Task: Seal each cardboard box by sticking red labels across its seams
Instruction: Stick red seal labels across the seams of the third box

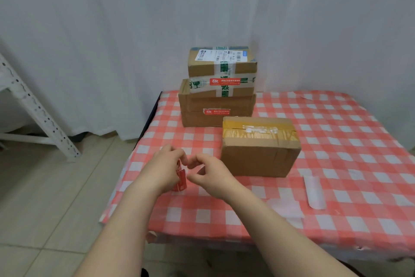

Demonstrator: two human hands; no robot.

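Now left hand (164, 164) grips red labels (181, 180) (beside a cardboard box (260, 157)); right hand (212, 175) curled, grasp unclear.

Three boxes stand on one table (336, 142): a front box (260, 155), and a top box (222, 63) stacked on a bottom box (215, 106). Two stuck labels: upper label (224, 81), lower label (217, 111). One label strip (181, 179) in the left hand (164, 169); the right hand (213, 175) makes two hands. One backing strip (314, 191).
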